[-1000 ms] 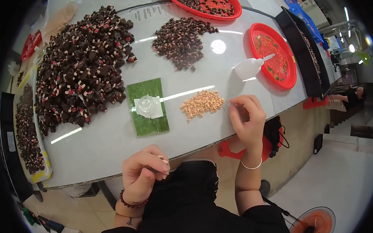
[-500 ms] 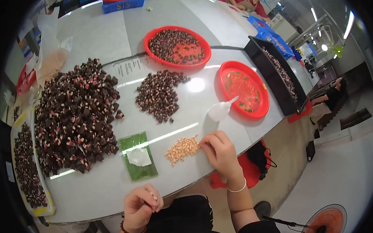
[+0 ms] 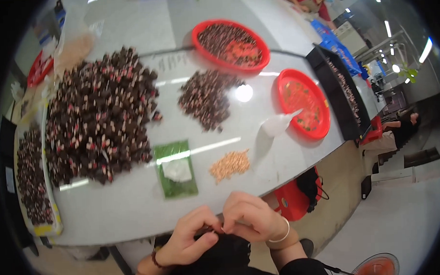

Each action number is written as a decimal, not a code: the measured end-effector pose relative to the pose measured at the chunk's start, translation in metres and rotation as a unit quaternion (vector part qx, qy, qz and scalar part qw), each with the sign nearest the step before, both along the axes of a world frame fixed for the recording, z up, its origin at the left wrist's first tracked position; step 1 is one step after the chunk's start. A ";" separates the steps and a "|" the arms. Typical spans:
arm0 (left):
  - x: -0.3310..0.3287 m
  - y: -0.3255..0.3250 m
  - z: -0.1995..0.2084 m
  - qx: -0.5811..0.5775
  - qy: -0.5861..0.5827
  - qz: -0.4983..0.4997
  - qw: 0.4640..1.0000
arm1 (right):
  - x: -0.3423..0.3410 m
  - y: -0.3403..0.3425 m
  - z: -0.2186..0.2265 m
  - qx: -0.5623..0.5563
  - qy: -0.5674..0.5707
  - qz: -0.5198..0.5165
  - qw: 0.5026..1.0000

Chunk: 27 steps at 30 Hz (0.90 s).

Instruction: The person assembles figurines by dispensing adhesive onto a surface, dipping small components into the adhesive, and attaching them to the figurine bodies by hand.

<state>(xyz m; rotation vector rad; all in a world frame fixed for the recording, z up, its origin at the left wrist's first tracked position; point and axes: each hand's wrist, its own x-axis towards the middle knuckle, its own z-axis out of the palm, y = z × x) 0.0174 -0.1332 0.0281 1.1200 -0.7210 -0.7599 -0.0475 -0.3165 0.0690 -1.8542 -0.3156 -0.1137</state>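
My left hand and my right hand meet at the table's near edge, fingertips almost touching. The left one closes around a small dark brown piece, mostly hidden by the fingers. Thumb and finger of the right hand pinch something tiny and pale against it, too small to name. Just beyond lies a little heap of tan, grain-like bits. To its left is a green sheet with a crumpled white wad on it. A white squeeze bottle with a pointed nozzle stands to the right of the grains.
A large heap of dark brown pieces with pale and red bits covers the left; a smaller heap lies mid-table. Two red trays and a black bin stand beyond. A person works at the far right.
My right hand has left the grain heap and come back to my left hand. Both hands now work together on the dark piece. The view has shifted, so the table sits higher and further right.
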 end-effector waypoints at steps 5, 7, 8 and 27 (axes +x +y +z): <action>-0.001 0.003 0.000 -0.022 -0.060 0.034 0.997 | -0.001 0.019 0.002 -0.016 -0.014 -0.050 0.999; 0.000 0.003 -0.005 -0.040 -0.070 0.055 0.995 | 0.002 0.024 -0.005 -0.016 -0.020 -0.055 0.998; 0.000 0.006 -0.006 -0.045 -0.066 0.066 0.995 | 0.003 0.029 -0.005 -0.016 -0.015 -0.077 0.997; 0.004 0.032 -0.010 -0.071 -0.076 0.112 0.988 | 0.057 0.022 0.024 -0.283 -0.080 -0.003 0.956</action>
